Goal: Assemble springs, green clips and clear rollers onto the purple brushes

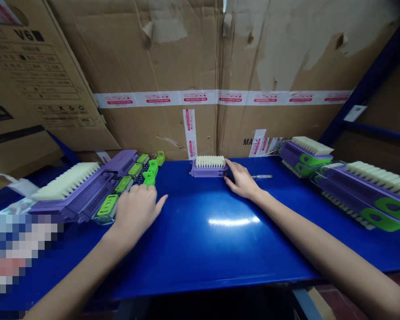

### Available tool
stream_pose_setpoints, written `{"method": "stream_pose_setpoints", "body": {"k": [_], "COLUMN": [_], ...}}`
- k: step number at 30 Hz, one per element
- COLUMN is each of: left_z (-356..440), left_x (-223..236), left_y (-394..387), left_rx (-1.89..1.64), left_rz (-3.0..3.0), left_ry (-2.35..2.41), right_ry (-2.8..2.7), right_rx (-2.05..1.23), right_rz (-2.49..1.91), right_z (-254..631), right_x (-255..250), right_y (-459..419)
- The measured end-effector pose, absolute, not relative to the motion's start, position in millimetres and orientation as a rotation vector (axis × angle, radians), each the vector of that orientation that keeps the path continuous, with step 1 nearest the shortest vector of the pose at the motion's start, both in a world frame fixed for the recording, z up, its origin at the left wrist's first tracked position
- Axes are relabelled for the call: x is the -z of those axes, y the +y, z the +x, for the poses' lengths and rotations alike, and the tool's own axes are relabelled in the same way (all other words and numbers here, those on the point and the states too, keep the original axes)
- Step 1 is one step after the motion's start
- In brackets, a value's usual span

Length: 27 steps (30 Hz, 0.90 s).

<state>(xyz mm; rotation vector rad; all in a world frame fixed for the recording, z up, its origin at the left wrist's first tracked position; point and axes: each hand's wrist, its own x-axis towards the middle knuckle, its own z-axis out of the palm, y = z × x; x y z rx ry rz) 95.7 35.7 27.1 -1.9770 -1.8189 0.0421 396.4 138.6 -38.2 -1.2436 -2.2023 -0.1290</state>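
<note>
Here at the blue table (pixel 230 262), the middle brush (pixel 209 168) is sitting near the back edge, between the other brushes, where it is probably being kept within easy reach. The right hand (pixel 243 178) is lying against its right end, fingers partly parted, the index finger touching the purple side, perhaps steadying it. Whether those fingers are gripping anything, I cannot tell; the gap below them is too dark. Just beyond, a thin rod (pixel 263 176) is lying flat, handily close.

Over to the left! The left hand (pixel 135 215) is bending its fingers over the row of green pieces (pixel 108 206), thumb sticking out to the side. The fingertips are hiding, so any hold is impossible to call. The left brush (pixel 68 181) is standing right beside that row, while the right brush (pixel 293 153) and the far brush (pixel 375 175) are waiting at the other side, seemingly leaving working room between.

Textures now: pale bristles are rising in dense, chunky tufts from hard-looking purple bodies, holed green tabs are showing, the tabletop is gleaming, and torn, taped cardboard (pixel 173 58) is walling the back.
</note>
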Motion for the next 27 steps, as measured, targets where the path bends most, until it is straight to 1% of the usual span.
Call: {"method": "stream_pose_setpoints", "body": {"k": [2,8,13,16,18,20,22,25,27], "left_z": [84.5,75.8,71.5,72.8,78.6,89.5,105.5,137.0,159.5], "left_x": [-22.3,-19.5,-15.3,-12.8,-15.7,-22.0,-28.3,-31.1,-27.8], "left_y": [22.9,12.2,16.4,16.8,19.1,26.4,39.6,65.9,82.3], "left_rx": [-0.053,0.087,0.018,0.131,0.303,0.566,0.928,1.523,1.798], "left_rz": [-1.983,-2.042,-2.078,-2.224,-2.322,-2.417,-2.502,-2.639,-2.779], "left_ry": [-1.818,-1.789,-1.791,-1.779,-1.802,-1.844,-1.864,-1.827,-1.732], "right_ry": [-2.207,-2.186,-2.180,-2.122,-2.062,-1.997,-1.923,-1.754,-1.616], "right_rx": [0.138,0.180,0.194,0.210,0.190,0.082,-0.182,-0.757,-1.006], "right_rz": [-1.242,-1.283,-1.287,-1.231,-1.173,-1.096,-1.016,-0.917,-0.876], "right_z": [396.2,396.5,396.0,393.5,389.7,382.8,372.5,354.1,344.7], "right_x": [38.1,38.3,36.2,30.6,25.6,20.8,16.6,11.8,9.4], "right_y": [138.2,136.6,135.7,131.7,126.4,119.4,111.7,102.4,99.8]}}
